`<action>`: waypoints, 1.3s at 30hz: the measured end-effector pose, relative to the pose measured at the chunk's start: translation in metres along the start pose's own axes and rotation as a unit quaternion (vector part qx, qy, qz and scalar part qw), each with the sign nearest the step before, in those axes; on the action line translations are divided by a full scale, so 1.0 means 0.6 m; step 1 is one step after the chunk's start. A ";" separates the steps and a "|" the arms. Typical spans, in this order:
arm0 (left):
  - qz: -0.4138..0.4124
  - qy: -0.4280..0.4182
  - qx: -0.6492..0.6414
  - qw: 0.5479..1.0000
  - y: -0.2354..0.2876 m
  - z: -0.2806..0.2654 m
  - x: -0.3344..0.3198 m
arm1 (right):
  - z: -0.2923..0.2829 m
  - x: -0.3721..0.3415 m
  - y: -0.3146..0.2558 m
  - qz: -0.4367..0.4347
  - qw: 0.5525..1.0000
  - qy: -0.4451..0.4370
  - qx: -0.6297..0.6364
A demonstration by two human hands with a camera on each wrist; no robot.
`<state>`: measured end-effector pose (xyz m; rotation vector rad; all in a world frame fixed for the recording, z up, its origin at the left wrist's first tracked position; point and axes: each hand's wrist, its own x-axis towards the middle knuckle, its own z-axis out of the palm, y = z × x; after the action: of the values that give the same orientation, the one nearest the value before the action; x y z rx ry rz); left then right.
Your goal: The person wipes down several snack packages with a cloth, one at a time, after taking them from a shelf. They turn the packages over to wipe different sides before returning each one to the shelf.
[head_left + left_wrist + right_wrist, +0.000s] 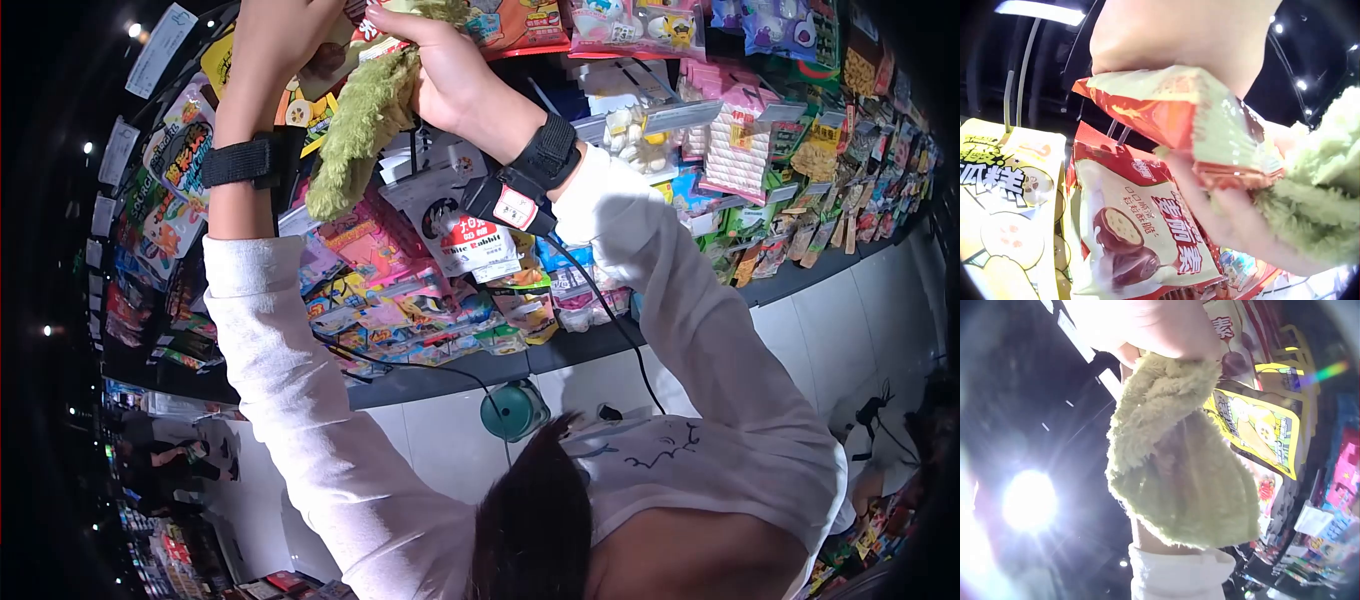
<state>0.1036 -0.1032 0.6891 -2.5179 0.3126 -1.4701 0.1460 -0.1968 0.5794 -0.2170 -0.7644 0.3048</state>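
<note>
Dark hair (530, 510) hangs nearest the head camera. Beyond, the right hand (450, 82) has its fingers curled round a fluffy, pale-green cloth (365, 130), which droops beside a tilted red-and-cream packet (1147, 112) against the left hand (283, 42); that hand's fingers are hidden, so their grip cannot be told. Colourful snack bags (740, 140) hang above pale floor tiles (820, 315); bright lights (134, 30) dot the dark.

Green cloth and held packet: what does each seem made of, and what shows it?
Green cloth: probably soft, matt synthetic plush, judging by its shaggy tufts. Held packet: likely thin, glossy plastic film, given its bright highlights and creases.
</note>
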 end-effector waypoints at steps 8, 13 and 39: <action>0.039 0.036 0.006 0.999 -0.005 0.012 -0.012 | -0.001 -0.018 0.001 -0.018 1.000 0.019 -0.009; 0.035 -0.045 -0.068 0.996 -0.006 -0.030 0.014 | -0.007 -0.009 0.008 -0.040 0.998 0.010 -0.047; 0.138 0.142 -0.100 0.975 -0.025 0.010 0.031 | -0.002 -0.025 0.001 -0.068 0.992 0.039 -0.100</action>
<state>0.1191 -0.0939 0.7059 -2.2805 0.8601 -1.7512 0.1365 -0.2019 0.5685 -0.3633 -0.7288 0.0899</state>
